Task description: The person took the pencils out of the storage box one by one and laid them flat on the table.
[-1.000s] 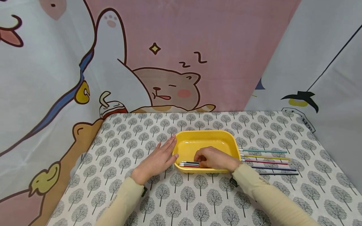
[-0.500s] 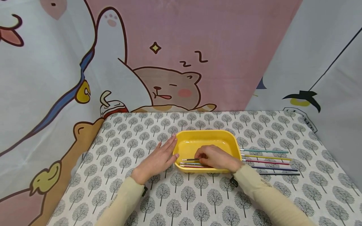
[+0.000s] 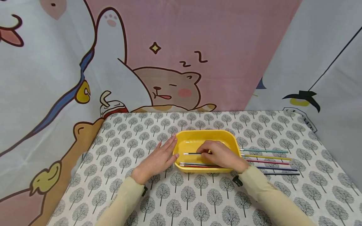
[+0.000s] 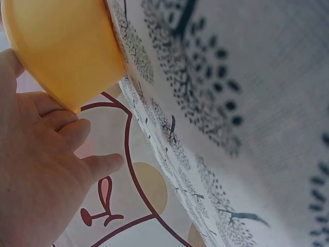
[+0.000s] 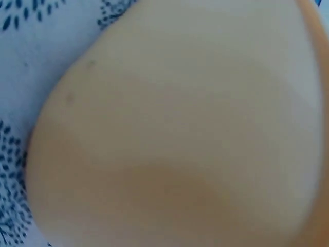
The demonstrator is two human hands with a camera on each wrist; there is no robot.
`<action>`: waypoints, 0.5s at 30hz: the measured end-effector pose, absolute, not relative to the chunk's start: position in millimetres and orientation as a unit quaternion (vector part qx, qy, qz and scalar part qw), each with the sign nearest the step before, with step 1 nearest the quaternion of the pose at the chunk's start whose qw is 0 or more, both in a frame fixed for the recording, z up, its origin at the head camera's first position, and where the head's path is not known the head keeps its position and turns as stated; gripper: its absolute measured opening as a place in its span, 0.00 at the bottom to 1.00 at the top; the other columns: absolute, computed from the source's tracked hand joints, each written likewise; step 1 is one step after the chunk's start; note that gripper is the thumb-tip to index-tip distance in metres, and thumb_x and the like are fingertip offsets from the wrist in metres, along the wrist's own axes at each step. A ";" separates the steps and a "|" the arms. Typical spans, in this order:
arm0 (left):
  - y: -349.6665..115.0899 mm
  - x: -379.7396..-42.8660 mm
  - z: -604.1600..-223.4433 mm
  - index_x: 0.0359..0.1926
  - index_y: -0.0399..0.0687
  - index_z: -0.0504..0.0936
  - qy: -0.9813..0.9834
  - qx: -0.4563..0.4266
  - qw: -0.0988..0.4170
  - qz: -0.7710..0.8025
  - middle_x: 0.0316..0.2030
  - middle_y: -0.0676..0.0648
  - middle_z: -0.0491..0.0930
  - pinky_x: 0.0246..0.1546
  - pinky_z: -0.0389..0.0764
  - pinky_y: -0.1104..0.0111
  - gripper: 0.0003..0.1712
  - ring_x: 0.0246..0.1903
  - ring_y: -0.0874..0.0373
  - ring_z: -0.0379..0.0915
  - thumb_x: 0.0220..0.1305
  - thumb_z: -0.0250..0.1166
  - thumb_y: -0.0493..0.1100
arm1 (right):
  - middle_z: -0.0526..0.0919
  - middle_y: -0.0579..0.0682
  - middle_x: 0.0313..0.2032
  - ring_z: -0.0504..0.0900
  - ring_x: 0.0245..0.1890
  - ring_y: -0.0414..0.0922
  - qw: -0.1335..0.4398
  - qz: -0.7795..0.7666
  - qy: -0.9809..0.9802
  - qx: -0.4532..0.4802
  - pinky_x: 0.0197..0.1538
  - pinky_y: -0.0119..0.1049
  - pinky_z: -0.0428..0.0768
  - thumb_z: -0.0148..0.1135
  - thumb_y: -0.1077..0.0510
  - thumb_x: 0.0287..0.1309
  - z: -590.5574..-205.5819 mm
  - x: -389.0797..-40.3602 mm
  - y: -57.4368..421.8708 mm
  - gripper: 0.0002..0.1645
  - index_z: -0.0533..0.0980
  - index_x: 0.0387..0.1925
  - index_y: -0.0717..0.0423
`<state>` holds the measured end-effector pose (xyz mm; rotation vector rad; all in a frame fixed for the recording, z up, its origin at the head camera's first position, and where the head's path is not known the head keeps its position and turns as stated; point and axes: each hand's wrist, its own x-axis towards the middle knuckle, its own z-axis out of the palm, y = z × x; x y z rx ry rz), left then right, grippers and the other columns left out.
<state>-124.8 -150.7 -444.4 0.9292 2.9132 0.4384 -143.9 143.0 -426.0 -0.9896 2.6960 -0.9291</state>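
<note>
A yellow plastic tray [image 3: 203,133] with raised sides stands on the tree-patterned cloth. My left hand [image 3: 156,158] rests against its left end, fingers extended along the rim; in the left wrist view, the fingertips of the left hand [image 4: 46,149] touch the yellow edge. Inside the tray, my right hand [image 3: 219,153] pinches a dark pencil [image 3: 192,153] whose pale tip points left. Several more pencils [image 3: 195,165], one of them red, lie along the tray's near side, partly behind the right hand. The right wrist view is filled by a blurred, close surface of the tray [image 5: 180,128].
Right of the tray, several pencils lie side by side on the cloth: teal [image 3: 268,151], yellow [image 3: 268,157], red [image 3: 271,162], blue [image 3: 280,169] and black [image 3: 282,174]. A cartoon-printed curtain [image 3: 226,47] hangs behind the table.
My right hand has drawn a dark pencil out of the group at the tray's near side and moved it away from me, toward the tray's middle. The left hand stays put.
</note>
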 end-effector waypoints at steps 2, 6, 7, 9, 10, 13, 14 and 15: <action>-150.7 -124.6 -444.3 0.82 0.40 0.46 0.943 0.300 0.027 0.143 0.83 0.43 0.40 0.75 0.52 0.38 0.41 0.80 0.47 0.43 0.83 0.36 0.63 | 0.87 0.41 0.43 0.83 0.45 0.39 0.052 -0.305 0.893 -0.327 0.53 0.43 0.84 0.68 0.63 0.66 -424.1 -142.7 144.5 0.11 0.88 0.46 0.49; -150.5 -124.0 -443.7 0.82 0.41 0.46 0.944 0.295 0.030 0.143 0.83 0.46 0.37 0.75 0.52 0.39 0.41 0.81 0.51 0.39 0.83 0.37 0.63 | 0.88 0.40 0.43 0.84 0.44 0.40 0.031 -0.304 0.894 -0.329 0.51 0.42 0.84 0.68 0.63 0.66 -419.6 -139.9 147.2 0.10 0.88 0.47 0.50; -150.4 -123.8 -443.4 0.82 0.42 0.46 0.944 0.294 0.032 0.144 0.82 0.48 0.35 0.76 0.51 0.40 0.41 0.81 0.52 0.38 0.83 0.37 0.63 | 0.88 0.40 0.43 0.84 0.44 0.39 0.026 -0.304 0.893 -0.329 0.50 0.42 0.84 0.68 0.63 0.66 -418.4 -139.1 148.0 0.10 0.88 0.47 0.49; -150.2 -123.5 -443.4 0.82 0.42 0.46 0.945 0.292 0.033 0.145 0.82 0.49 0.34 0.76 0.51 0.40 0.41 0.80 0.53 0.36 0.83 0.38 0.63 | 0.88 0.40 0.43 0.84 0.43 0.40 0.017 -0.307 0.891 -0.333 0.49 0.42 0.84 0.68 0.63 0.66 -415.7 -137.2 149.6 0.10 0.87 0.47 0.50; -150.1 -123.3 -443.4 0.82 0.42 0.46 0.945 0.291 0.033 0.146 0.82 0.49 0.34 0.76 0.51 0.40 0.41 0.80 0.54 0.36 0.83 0.39 0.63 | 0.88 0.40 0.43 0.84 0.44 0.40 0.015 -0.309 0.891 -0.333 0.49 0.42 0.84 0.68 0.63 0.66 -413.9 -136.2 150.3 0.10 0.87 0.47 0.50; -149.9 -123.0 -443.5 0.82 0.42 0.47 0.945 0.291 0.031 0.149 0.82 0.49 0.34 0.76 0.51 0.40 0.41 0.80 0.53 0.37 0.83 0.40 0.61 | 0.87 0.39 0.43 0.84 0.45 0.40 0.009 -0.309 0.891 -0.333 0.51 0.43 0.84 0.68 0.63 0.66 -409.3 -133.3 152.7 0.11 0.87 0.47 0.50; -149.8 -123.1 -443.6 0.82 0.41 0.47 0.945 0.291 0.030 0.149 0.82 0.49 0.34 0.76 0.51 0.40 0.41 0.80 0.52 0.37 0.83 0.41 0.61 | 0.87 0.39 0.43 0.84 0.45 0.41 0.008 -0.307 0.892 -0.332 0.51 0.43 0.84 0.68 0.63 0.66 -407.7 -132.4 153.6 0.11 0.87 0.47 0.50; -149.7 -123.1 -443.7 0.82 0.41 0.47 0.945 0.291 0.029 0.149 0.82 0.49 0.34 0.76 0.51 0.40 0.41 0.80 0.52 0.37 0.83 0.41 0.61 | 0.87 0.39 0.43 0.84 0.45 0.40 0.007 -0.305 0.893 -0.330 0.52 0.43 0.84 0.68 0.63 0.67 -406.0 -131.4 154.5 0.11 0.87 0.47 0.49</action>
